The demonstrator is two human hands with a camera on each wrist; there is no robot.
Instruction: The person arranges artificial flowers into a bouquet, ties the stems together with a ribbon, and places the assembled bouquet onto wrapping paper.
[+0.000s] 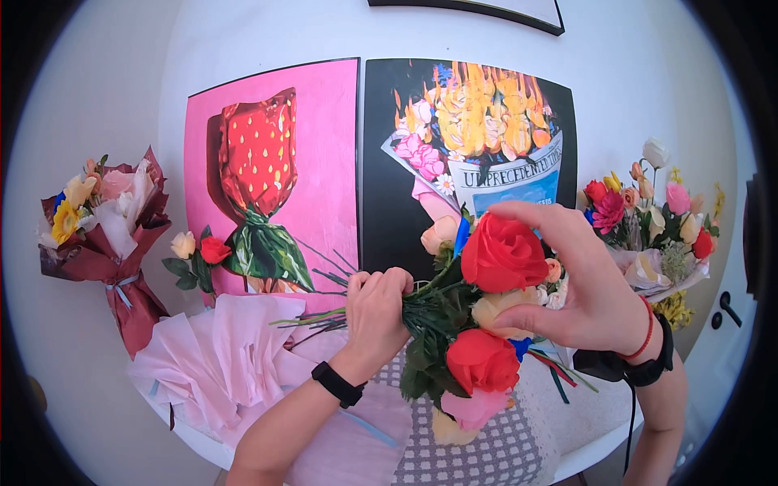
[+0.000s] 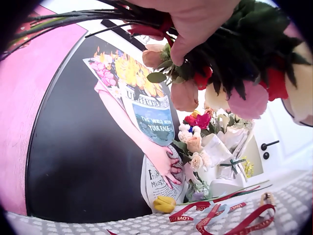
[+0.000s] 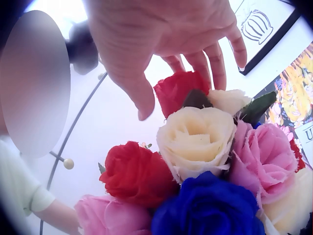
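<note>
Your left hand (image 1: 377,304) grips the green-stemmed multicoloured rose bouquet (image 1: 489,310) before the black painting (image 1: 478,130) lettered "THE WORLD NEEDS"; your right hand (image 1: 596,296), spread, arches around one red rose (image 1: 504,255). Red "LOVE" ribbon (image 2: 182,218) lies before the painting.

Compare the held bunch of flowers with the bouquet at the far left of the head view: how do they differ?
Wrapping: the held bunch shows bare stems; the far-left bouquet is wrapped in dark red and tied with a pale ribbon. Pose: the held bunch lies sideways in the left grip; the far-left bouquet has its blooms uppermost. Shared: both include pink and cream flowers.
</note>
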